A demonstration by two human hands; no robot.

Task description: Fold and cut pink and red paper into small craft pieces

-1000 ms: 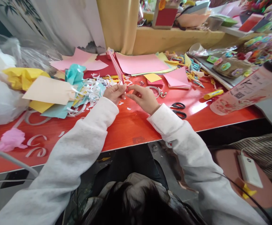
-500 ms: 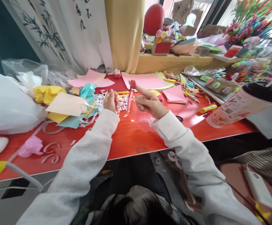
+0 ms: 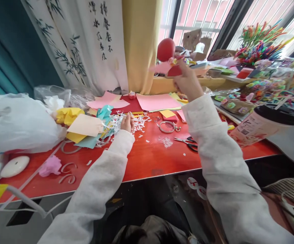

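My right hand [image 3: 188,81] is raised off the table in front of the window ledge. Its index finger and thumb pinch a piece of pink paper [image 3: 162,68], which is smeared by motion and points left. Low over the table, my left hand [image 3: 128,123] has its fingers curled closed beside a heap of white paper shreds [image 3: 139,123]. Whatever those fingers may hold is hidden. Below my right forearm lie black-handled scissors [image 3: 189,143], near a clear ring-shaped roll [image 3: 166,126] and a small pile of clear bits [image 3: 166,142].
A large pink sheet [image 3: 158,101] lies at the table's back. To the left are crumpled and flat coloured papers [image 3: 83,123] and a white plastic bag [image 3: 17,122]. A lidded drink cup [image 3: 253,125] stands at the right. On the ledge is a red balloon [image 3: 166,49].
My right hand has risen up and to the right with the pink paper, uncovering the scissors and ring. My left hand stays by the shreds. The head view has tilted upward.
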